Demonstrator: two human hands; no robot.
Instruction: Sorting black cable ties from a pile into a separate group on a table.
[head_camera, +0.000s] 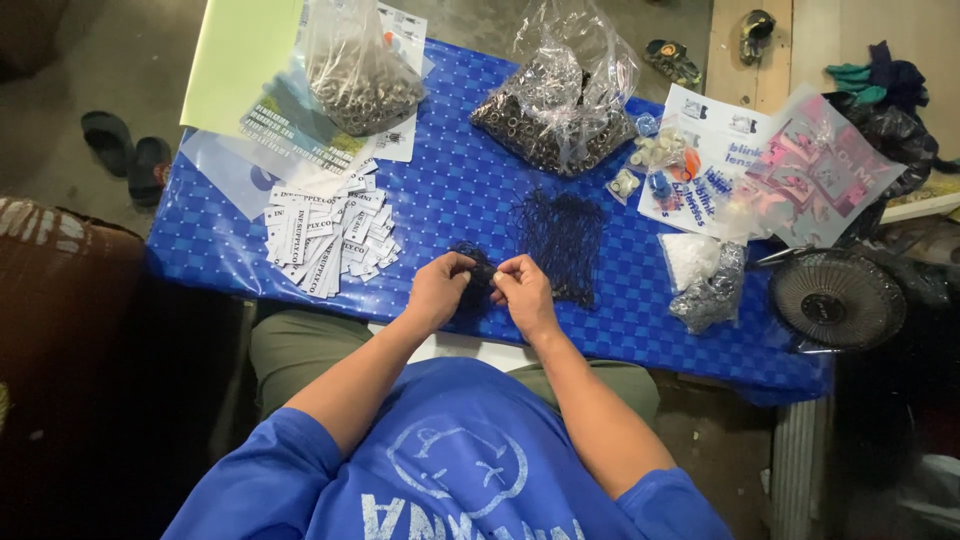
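I see my left hand (437, 288) and right hand (525, 292) meeting at the near edge of the blue chequered plastic tablecloth (460, 190), fingertips of both pinched onto a small dark tangled bundle of cord (479, 277) between them. Just far-right lies the loose pile of dark cords (562, 240); a snagged strand could drag that pile along. The heap of small white printed labels (330, 235) at left sits close enough for my forearm to scatter it
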